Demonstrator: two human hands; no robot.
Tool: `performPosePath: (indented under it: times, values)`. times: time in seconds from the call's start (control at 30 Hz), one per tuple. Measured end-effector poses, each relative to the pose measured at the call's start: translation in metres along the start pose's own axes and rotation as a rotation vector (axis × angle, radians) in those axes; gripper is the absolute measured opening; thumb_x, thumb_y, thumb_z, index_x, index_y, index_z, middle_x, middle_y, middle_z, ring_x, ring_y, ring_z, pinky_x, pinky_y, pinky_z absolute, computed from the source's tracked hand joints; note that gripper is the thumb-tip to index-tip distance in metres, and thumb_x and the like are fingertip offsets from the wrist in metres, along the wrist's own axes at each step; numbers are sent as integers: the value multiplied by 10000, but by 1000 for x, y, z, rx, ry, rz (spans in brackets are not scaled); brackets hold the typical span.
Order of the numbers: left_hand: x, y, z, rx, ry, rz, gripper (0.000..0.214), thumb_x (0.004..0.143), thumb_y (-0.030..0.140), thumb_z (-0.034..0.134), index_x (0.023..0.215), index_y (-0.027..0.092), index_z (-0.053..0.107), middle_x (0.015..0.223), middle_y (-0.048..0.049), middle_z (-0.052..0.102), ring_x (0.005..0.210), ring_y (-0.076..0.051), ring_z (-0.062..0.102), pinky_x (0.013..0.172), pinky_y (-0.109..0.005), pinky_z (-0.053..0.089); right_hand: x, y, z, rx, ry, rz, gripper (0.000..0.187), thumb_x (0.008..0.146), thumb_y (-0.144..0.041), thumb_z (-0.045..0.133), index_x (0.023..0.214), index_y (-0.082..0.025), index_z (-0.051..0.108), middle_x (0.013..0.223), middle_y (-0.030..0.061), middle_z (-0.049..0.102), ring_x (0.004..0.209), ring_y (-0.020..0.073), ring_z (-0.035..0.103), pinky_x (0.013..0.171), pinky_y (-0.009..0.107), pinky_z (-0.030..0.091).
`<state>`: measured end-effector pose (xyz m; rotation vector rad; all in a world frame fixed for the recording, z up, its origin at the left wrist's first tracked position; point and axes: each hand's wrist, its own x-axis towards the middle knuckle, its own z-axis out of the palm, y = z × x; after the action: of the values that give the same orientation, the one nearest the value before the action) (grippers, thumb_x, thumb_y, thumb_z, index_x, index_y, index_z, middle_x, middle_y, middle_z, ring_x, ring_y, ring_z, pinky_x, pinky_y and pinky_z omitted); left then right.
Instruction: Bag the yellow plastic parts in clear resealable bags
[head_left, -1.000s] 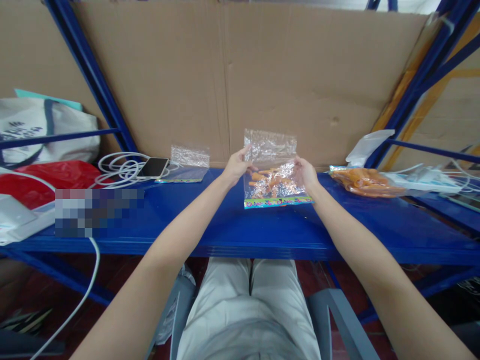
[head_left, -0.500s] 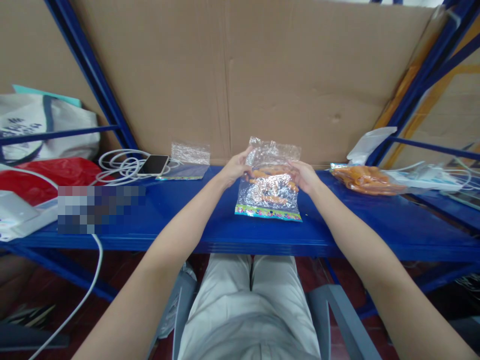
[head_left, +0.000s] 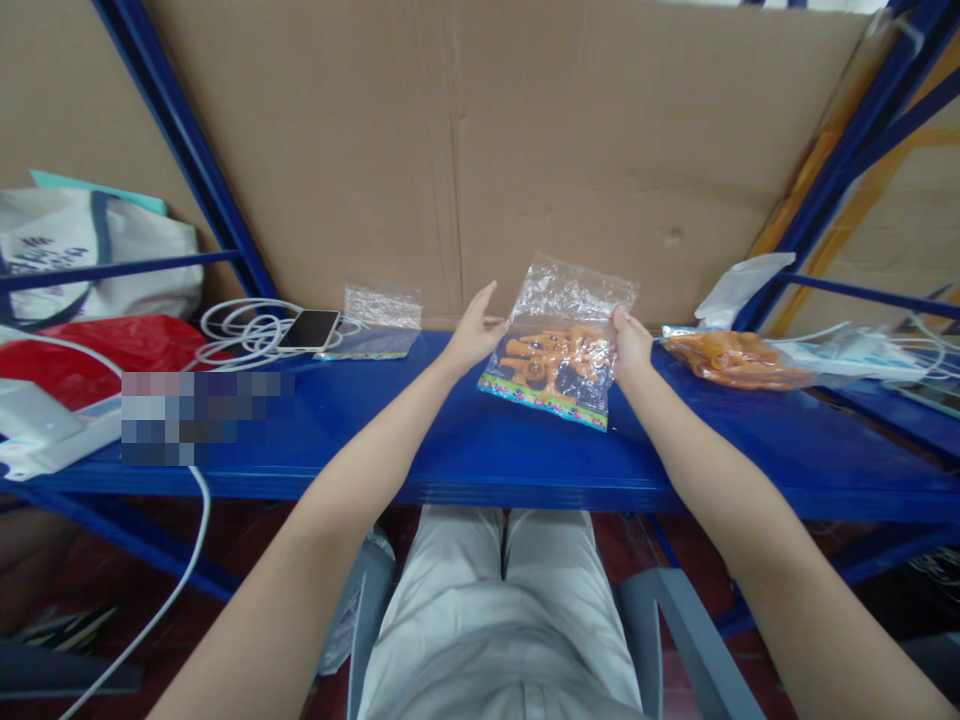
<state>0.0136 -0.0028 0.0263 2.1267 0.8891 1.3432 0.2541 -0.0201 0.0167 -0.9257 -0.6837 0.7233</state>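
A clear plastic bag (head_left: 574, 285) with a colourful printed strip along its lower edge is held up over the blue shelf. Several orange plastic pieces (head_left: 551, 355), too small to name, lie inside it. My right hand (head_left: 630, 342) pinches the bag's right side. On the other side, my left hand (head_left: 478, 332) has its fingers stretched apart, with the fingertips at or close to the bag's left edge.
A flat clear bag (head_left: 381, 320) and a phone (head_left: 311, 330) by coiled white cable lie at left. Another bag of orange pieces (head_left: 731, 355) sits at right. A power strip (head_left: 67, 440) and red plastic bag (head_left: 150, 345) occupy the far left. Cardboard (head_left: 360, 150) stands behind.
The bag has shifted right and tilted, its right side lower. My left hand has opened its fingers from the bag, while the right hand has moved right with it.
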Motion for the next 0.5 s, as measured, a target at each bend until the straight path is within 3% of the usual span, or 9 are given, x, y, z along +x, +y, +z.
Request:
performPosePath:
  times: [0.1, 0.23, 0.37, 0.5]
  values:
    - [-8, 4, 5, 281, -51, 230, 748, 883, 449, 616, 1545, 303, 300, 1641, -109, 233, 1488, -327, 243, 1136, -539, 314, 7, -7, -4, 51, 149, 33, 372, 866, -316, 658, 602, -223, 413, 419, -111, 312, 345, 59, 295, 313, 176, 259]
    - [-26, 16, 28, 533, -239, 493, 781, 877, 560, 592, 1550, 308, 286, 1623, -108, 280, 1504, -336, 195, 1182, -632, 71, 11, -16, -9, 144, 218, 155, 324, 950, -220, 476, 635, -225, 400, 416, -107, 261, 336, 72, 275, 310, 172, 307]
    - [-39, 23, 54, 659, -349, 673, 772, 911, 423, 580, 1574, 291, 208, 1617, -114, 291, 1508, -323, 197, 1184, -633, 3, 15, -17, -15, 154, 119, 166, 318, 951, -265, 497, 652, -227, 398, 432, -107, 266, 336, 71, 297, 354, 177, 371]
    - [-36, 24, 57, 753, -350, 717, 709, 936, 230, 486, 1579, 265, 188, 1590, -118, 348, 1494, -298, 252, 1179, -653, 6, 21, -13, -18, 180, 39, 178, 355, 937, -327, 549, 643, -230, 374, 430, -108, 276, 336, 75, 317, 391, 190, 413]
